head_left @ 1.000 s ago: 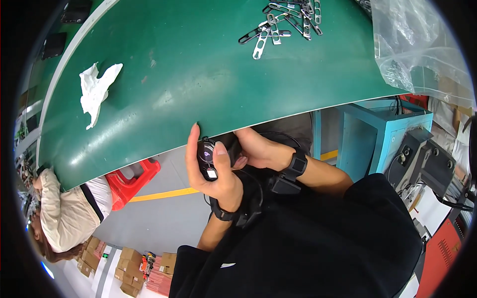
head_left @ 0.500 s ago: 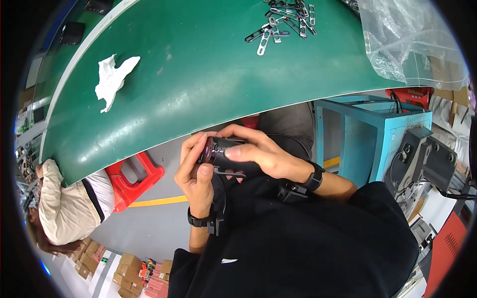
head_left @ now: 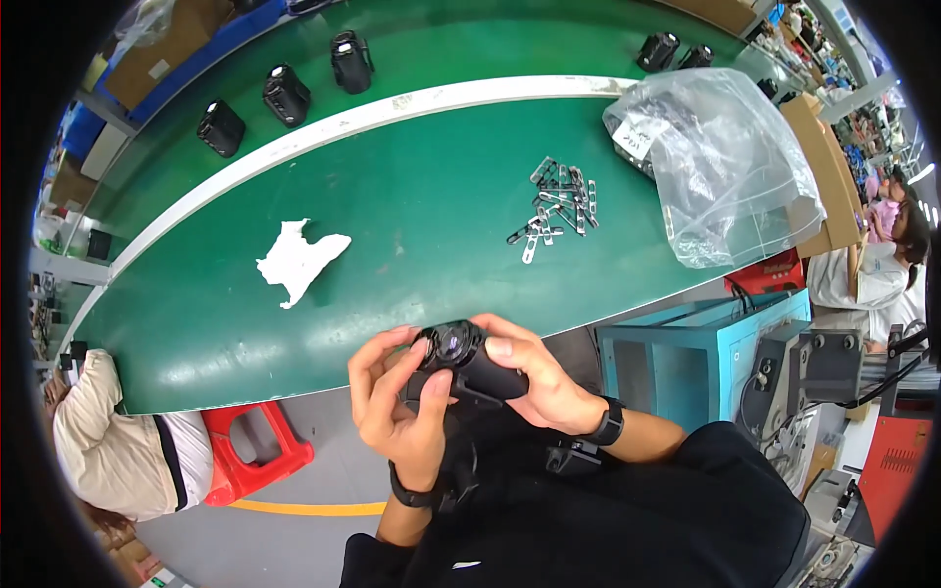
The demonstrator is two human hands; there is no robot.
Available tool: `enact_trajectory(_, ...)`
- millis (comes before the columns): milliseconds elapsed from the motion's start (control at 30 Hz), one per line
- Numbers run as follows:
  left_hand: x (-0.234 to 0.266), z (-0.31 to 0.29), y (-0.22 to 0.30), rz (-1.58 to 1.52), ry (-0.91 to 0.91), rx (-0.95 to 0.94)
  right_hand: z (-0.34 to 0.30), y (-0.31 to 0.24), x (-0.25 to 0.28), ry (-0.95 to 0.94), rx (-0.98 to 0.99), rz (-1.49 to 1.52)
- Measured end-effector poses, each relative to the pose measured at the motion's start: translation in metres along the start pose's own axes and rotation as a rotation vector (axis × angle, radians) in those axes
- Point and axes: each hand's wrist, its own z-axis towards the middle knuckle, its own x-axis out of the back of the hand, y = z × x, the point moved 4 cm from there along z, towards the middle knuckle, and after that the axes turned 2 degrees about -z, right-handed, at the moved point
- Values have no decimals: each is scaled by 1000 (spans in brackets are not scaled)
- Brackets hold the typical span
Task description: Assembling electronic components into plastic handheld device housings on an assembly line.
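Black device [head_left: 476, 367], one, between hands at near edge of table [head_left: 421, 279]. Left hand [head_left: 404, 416] pinches lens end [head_left: 452, 341]; right hand [head_left: 551, 389] grips body. Step likely working lens end; next move seems to call for steady body. Beyond: one white cloth [head_left: 299, 263], left; metal links [head_left: 564, 198], right, too overlapped to count; one clear bag [head_left: 723, 162]; farthest, black units [head_left: 285, 96], three left, two-plus right.
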Motion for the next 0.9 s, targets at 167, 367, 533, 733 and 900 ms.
enact_trajectory(167,2,12,3,14,192,21,16,-11,-18,5,74,-46)
enact_trajectory(367,17,14,5,-23,207,42,26,-10,-27,-21,145,-104)
enact_trajectory(533,21,17,6,-67,258,-8,35,-3,-33,-82,246,-131)
enact_trajectory(733,20,9,14,-54,176,-125,27,6,-26,-152,296,-135)
enact_trajectory(900,10,7,22,32,59,-298,15,3,-14,-185,363,-117)
